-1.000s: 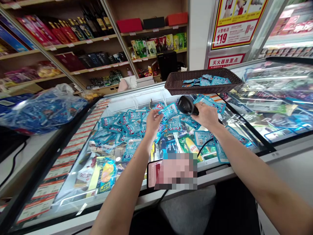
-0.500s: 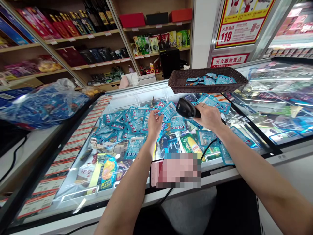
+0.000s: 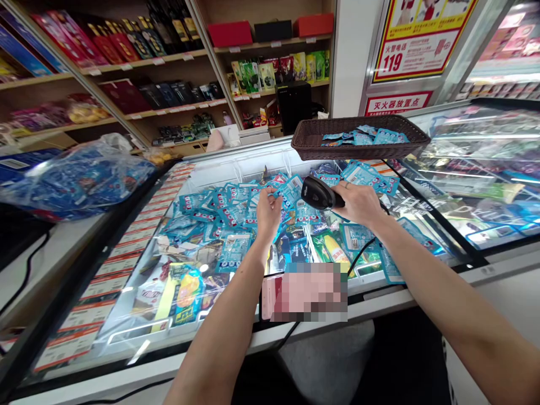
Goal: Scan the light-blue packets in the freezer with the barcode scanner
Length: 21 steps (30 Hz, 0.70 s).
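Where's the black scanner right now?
In the head view, the black scanner is just right of centre, held in the right hand, beside the blue packet in the left hand and nearer the camera than the brown basket.

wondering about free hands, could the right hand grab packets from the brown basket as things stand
Probably not: the right hand looks near enough to the brown basket and the packets in it, but it is gripping the black scanner, which would likely need setting down first.

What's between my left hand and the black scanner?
The head view shows a blue packet, pinched by the left hand, between that hand and the black scanner.
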Available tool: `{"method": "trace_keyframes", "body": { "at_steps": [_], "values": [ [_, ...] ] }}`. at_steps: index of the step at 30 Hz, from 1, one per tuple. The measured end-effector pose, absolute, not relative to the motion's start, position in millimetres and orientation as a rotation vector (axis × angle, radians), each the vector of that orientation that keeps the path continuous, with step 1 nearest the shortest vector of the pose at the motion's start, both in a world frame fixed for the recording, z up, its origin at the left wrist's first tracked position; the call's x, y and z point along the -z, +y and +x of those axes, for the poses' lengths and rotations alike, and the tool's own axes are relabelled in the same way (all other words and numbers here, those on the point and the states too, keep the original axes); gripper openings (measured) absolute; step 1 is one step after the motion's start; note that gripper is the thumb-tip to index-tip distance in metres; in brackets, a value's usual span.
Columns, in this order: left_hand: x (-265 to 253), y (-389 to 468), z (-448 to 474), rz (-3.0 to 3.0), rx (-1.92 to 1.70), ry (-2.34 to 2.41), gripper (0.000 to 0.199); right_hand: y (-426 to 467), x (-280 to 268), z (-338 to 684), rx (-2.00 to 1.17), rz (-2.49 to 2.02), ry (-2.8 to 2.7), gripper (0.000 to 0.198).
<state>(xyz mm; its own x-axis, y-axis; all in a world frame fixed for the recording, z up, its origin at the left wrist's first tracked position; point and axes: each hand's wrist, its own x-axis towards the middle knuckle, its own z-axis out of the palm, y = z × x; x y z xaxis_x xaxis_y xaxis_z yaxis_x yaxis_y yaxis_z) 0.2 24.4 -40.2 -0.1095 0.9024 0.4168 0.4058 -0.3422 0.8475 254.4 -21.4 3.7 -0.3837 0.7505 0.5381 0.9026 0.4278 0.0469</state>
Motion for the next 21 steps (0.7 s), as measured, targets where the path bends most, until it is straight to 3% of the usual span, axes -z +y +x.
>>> {"method": "trace_keyframes", "body": {
  "at_steps": [21],
  "values": [
    [33.0, 21.8, 2.0, 1.734, -1.444, 1.451, 0.027, -22.2, -5.1, 254.5, 0.424, -1.417, -2.245, 0.029]
  ]
}}
